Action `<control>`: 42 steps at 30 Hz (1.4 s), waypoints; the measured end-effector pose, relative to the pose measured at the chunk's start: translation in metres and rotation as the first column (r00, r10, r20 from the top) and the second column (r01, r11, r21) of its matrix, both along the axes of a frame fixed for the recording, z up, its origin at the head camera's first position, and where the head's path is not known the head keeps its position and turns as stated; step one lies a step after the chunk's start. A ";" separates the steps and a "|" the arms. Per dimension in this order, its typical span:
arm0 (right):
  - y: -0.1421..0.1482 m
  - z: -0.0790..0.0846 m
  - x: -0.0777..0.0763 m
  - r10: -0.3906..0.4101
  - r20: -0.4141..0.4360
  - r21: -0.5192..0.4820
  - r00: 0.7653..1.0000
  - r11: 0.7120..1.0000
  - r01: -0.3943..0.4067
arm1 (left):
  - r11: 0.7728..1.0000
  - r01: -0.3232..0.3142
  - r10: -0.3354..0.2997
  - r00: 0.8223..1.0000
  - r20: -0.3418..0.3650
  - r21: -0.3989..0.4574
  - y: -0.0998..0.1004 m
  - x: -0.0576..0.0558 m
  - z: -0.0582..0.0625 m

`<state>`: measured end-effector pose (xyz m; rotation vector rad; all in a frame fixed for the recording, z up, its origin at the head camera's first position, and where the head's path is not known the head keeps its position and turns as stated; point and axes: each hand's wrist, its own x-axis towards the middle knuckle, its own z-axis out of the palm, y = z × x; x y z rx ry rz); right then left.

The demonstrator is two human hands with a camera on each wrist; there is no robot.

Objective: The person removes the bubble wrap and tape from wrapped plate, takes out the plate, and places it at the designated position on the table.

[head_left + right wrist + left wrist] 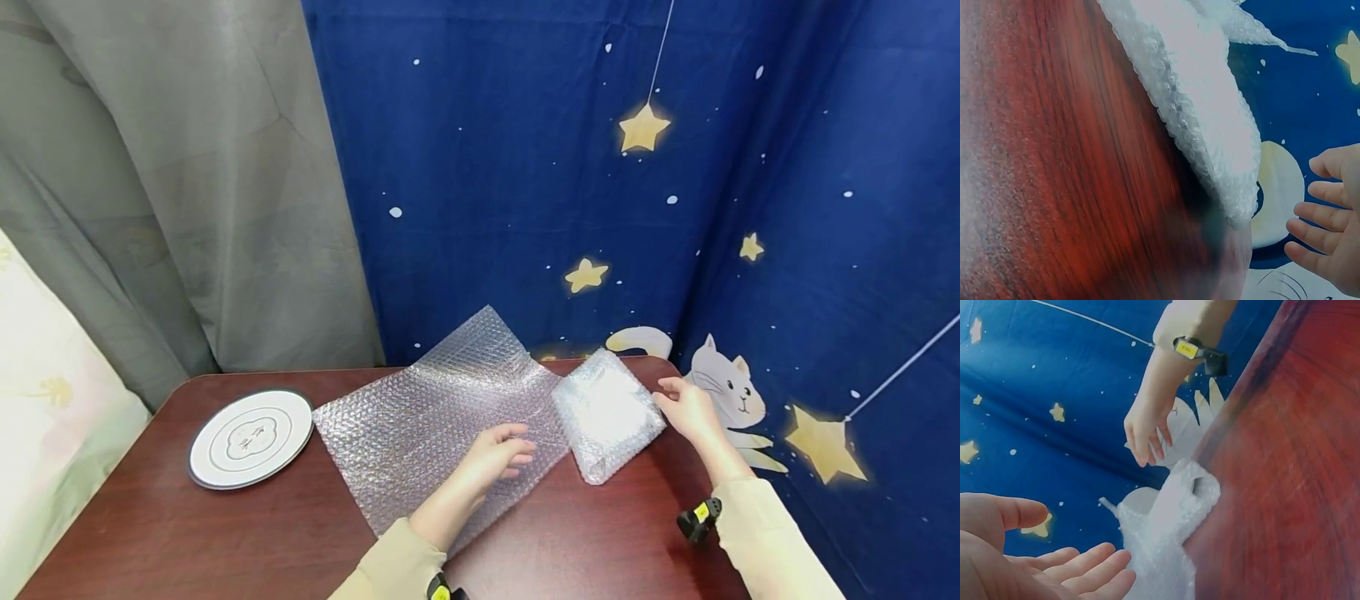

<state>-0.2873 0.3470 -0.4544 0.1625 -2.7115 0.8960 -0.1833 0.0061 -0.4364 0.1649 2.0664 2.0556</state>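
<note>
A square bundle wrapped in bubble wrap [609,417] lies at the table's right back; its content is hidden by glare and wrapping. My right hand [686,406] is beside the bundle's right corner, and in the right wrist view its fingers [1319,215] are spread apart from the wrap with nothing in them. Over the flat bubble wrap sheet [420,425] hovers my left hand [491,456], palm turned toward the bundle, its fingers [1094,572] loosely extended and holding nothing. To the left of the sheet sits a white plate with a dark rim [281,450].
The reddish-brown wooden table [292,533] has its back edge against a grey curtain [247,208] and a blue star-patterned curtain [510,167]. One corner of the sheet rises past the back edge.
</note>
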 end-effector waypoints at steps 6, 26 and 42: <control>0.001 0.000 -0.006 -0.005 0.068 -0.008 0.998 1.000 0.005 | 1.000 0.000 -0.001 0.999 0.041 0.018 0.016 -0.003 -0.006; 0.016 -0.016 -0.028 -0.020 0.266 -0.073 0.964 0.997 0.040 | 0.996 0.005 -0.020 0.985 0.172 0.088 0.066 -0.006 -0.028; 0.017 -0.024 -0.030 0.024 0.382 -0.299 0.924 0.949 0.100 | 0.999 -0.042 0.036 0.985 0.169 0.034 0.092 -0.003 -0.033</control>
